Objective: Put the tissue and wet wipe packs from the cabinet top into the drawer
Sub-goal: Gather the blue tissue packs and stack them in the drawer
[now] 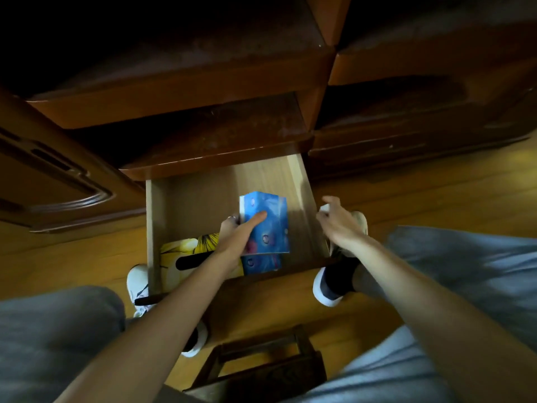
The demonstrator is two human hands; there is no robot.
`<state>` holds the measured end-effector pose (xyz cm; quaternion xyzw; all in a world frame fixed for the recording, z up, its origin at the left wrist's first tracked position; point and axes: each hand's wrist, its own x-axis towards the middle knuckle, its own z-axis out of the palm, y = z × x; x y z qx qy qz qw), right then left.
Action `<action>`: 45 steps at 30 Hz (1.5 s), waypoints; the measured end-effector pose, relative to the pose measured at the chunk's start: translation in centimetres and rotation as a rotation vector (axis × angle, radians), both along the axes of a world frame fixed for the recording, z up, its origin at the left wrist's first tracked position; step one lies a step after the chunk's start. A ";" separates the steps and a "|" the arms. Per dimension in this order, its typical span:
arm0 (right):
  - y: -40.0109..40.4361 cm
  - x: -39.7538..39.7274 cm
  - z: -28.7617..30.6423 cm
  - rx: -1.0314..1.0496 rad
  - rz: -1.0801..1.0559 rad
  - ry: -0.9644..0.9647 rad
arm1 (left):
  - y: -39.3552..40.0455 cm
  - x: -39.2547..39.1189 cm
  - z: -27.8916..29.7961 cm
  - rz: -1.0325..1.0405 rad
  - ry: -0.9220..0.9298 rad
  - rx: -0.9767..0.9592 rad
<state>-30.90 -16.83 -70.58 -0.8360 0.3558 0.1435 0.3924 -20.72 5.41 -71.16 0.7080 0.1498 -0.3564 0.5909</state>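
- Two knees in grey trousers [43, 338] frame the foreground, nearest the camera, with a small dark wooden stool [261, 365] on the floor between them, just in front of the open drawer [302, 199].
- Just beside the drawer's front edge, a white shoe [139, 289] stands at the left corner and a dark shoe with a white sole [331, 283] at the right corner, both on the yellowish wooden floor [436, 193].
- Inside the drawer, against its front wall, a yellow pack [177, 254] with a dark slot lies at the left, and a blue pack [261, 263] lies just beside it, partly hidden under the raised one.
- The left hand [238, 228] holds a blue tissue pack [267, 225] over the drawer's middle; the thumb lies across the pack's printed face and the other fingers curl round its left edge, one bearing a ring.
- The right hand [337, 219] hovers over the drawer's right wall, clear of the packs; its fingers are loosely bent, and a small white object [325, 209] shows at the fingertips, though whether they pinch it cannot be told.
- The pale bottom at the drawer's back half lies bare.
- Beyond the drawer, the dark brown cabinet [203, 91] rises in stepped fronts; a carved door panel [58, 175] stands to the drawer's left.
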 end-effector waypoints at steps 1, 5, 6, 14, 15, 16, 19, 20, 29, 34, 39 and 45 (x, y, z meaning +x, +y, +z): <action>0.5 -0.4 -0.3 0.048 0.040 0.022 | -0.8 -0.2 -0.2 -0.029 0.010 0.001; 1.6 -1.0 -0.5 -0.007 0.139 0.049 | -4.4 -1.3 -1.3 -0.210 -0.096 0.143; 1.5 -1.0 -0.4 -0.009 0.143 0.056 | -5.0 -1.6 -1.7 -0.283 -0.141 0.201; 2.2 -0.5 -0.7 -0.071 0.119 0.046 | -5.3 -2.7 -2.2 -0.975 -0.923 0.783; 2.1 -0.6 -0.7 -0.043 0.120 0.025 | -5.5 -2.3 -2.2 -0.989 -0.898 0.763; 2.0 -0.8 -0.7 -0.032 0.115 0.018 | -5.7 -1.9 -2.3 -0.991 -0.869 0.744; 1.9 -0.8 -0.6 -0.033 0.099 0.018 | -5.9 -0.8 -2.6 -0.959 -0.801 0.658; 2.0 -0.8 -0.6 -0.034 0.098 0.014 | -5.9 -0.5 -2.7 -0.950 -0.807 0.628; 1.5 -1.4 -0.6 0.008 0.075 0.047 | -12.7 1.3 -2.9 -1.182 -0.441 0.923; 1.6 -1.5 -1.3 -0.004 0.086 0.035 | -12.2 2.5 -3.1 -1.046 -0.201 0.649; 1.6 -1.2 -1.9 -0.017 0.076 0.022 | -7.9 5.2 -0.7 -0.762 -0.165 0.270; 1.8 -1.2 -1.7 -0.029 0.076 0.020 | -4.2 6.1 1.0 -0.321 0.066 0.052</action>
